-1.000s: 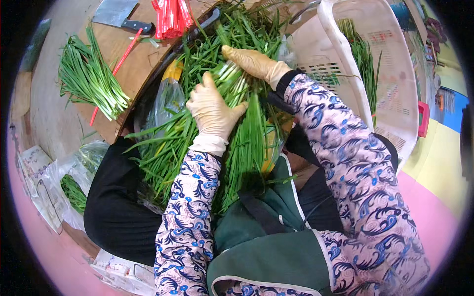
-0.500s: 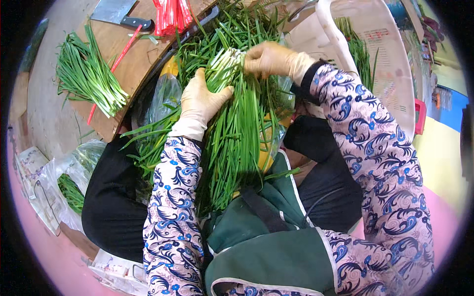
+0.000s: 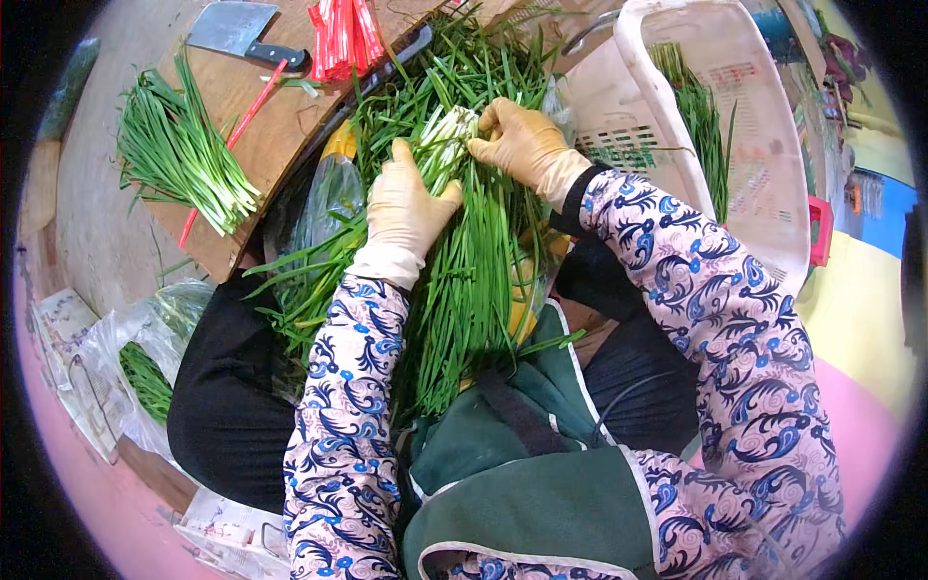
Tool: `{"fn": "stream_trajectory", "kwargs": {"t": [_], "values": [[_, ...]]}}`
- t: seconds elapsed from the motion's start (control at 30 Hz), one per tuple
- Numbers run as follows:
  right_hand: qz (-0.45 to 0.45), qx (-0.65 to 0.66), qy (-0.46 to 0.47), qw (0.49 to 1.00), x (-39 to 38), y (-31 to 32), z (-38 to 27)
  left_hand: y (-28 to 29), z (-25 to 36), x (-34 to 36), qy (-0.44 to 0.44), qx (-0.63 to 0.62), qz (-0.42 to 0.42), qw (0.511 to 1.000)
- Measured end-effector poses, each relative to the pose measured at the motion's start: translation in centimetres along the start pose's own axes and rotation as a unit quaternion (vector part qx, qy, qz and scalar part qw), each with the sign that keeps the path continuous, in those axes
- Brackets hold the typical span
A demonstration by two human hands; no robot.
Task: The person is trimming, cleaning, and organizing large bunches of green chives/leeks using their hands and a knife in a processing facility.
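Nearest the body, a green apron (image 3: 532, 503) covered the lap, and the leaf tips of a bunch of green stalks (image 3: 471, 280) hung down to its edge. The bunch lay between the person's knees, over other loose greens. To work it well, the left hand (image 3: 411, 208) would best have stayed firm but gentle, since a hard squeeze could bruise the leaves. Its grip held the bunch from the left side, thumb toward the stalks. The right hand (image 3: 522, 143) had a narrow grip, thumb and fingertips at the white ends (image 3: 447, 135); whether a strand was pinched there, I could not tell. Small picks from that side, with the ends kept level, looked the safer way.

The long axis ran from the lap away from the body, white ends far and green tips near, with the leaves fanning and bowing slightly.

Beyond the hands spread a pile of loose greens (image 3: 474, 58). To its right stood a pale plastic basket (image 3: 662, 101). On the left, the wooden table (image 3: 300, 126) carried another bunch (image 3: 184, 145), its white ends slanting toward the person, a bundle of red strips (image 3: 343, 41) and, farther off, a cleaver (image 3: 232, 27).
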State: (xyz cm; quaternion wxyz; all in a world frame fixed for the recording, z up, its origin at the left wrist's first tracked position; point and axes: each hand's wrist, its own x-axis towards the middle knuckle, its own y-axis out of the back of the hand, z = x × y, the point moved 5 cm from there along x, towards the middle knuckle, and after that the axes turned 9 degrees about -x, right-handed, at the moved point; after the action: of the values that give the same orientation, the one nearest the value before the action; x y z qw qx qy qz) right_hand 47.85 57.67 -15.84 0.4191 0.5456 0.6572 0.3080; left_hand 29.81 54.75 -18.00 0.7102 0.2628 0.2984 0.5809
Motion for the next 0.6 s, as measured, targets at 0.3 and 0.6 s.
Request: {"fn": "stream_trajectory", "kwargs": {"t": [0.3, 0.6], "values": [[-0.015, 0.149, -0.040, 0.988, 0.5, 0.0, 3.5, 0.6, 1.0, 0.3, 0.048, 0.102, -0.083, 0.990], [-0.127, 0.035, -0.114, 0.985, 1.0, -4.0, 7.4, 1.2, 1.1, 0.4, 0.007, 0.064, -0.060, 0.996]]}}
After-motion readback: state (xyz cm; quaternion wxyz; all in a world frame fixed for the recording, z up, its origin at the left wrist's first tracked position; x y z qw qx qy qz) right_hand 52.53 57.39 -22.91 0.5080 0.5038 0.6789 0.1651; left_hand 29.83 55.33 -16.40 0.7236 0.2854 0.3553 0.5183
